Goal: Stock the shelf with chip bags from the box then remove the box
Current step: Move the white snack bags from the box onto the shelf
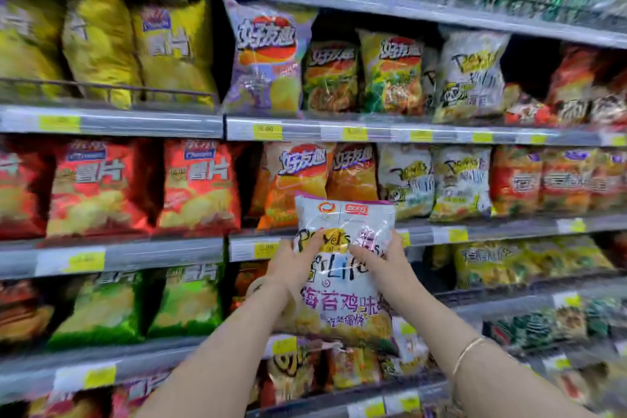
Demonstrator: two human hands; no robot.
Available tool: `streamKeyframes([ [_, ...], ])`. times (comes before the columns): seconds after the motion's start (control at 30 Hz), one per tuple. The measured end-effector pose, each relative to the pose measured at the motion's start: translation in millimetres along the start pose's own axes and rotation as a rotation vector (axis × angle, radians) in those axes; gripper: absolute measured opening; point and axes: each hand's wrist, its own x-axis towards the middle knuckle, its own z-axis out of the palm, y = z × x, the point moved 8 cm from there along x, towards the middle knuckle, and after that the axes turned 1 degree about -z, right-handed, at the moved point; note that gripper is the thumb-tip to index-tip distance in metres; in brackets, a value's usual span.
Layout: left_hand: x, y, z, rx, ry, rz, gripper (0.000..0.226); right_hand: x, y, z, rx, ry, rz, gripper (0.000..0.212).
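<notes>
Both hands hold one white chip bag (342,268) upright in front of the stocked shelf (481,234).

The left hand (293,265) grips the bag's left edge, its fingers (314,243) curled over the front print; the right hand (383,258) clasps the right edge, thumb on the front. Both forearms reach up and forward from the bottom of the view, and a thin bracelet (468,353) circles the right forearm. The bag is held in the air before the orange bags (295,180), its top overlapping them.
</notes>
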Motion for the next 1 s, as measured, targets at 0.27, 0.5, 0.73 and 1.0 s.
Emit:
streamKeyframes([
  [0.27,15.9,-39.5,113.0,0.170,-0.254,-0.143,0.064,-1.9,103.6,-78.9,-0.168,-0.038,0.328,0.090],
  [0.5,55.9,-93.1,214.9,-0.106,-0.249,-0.424,0.093,37.5,181.2,-133.3,-0.202,-0.115,0.554,0.092],
  [0.73,104.9,-90.5,224.8,-0.280,-0.097,-0.340,0.012,105.7,229.5,-142.2,-0.222,-0.182,0.571,0.034],
  [1.0,163.7,-94.8,223.8,-0.319,0.000,-0.255,0.034,184.6,245.7,-134.6,-0.098,-0.113,0.430,0.043],
])
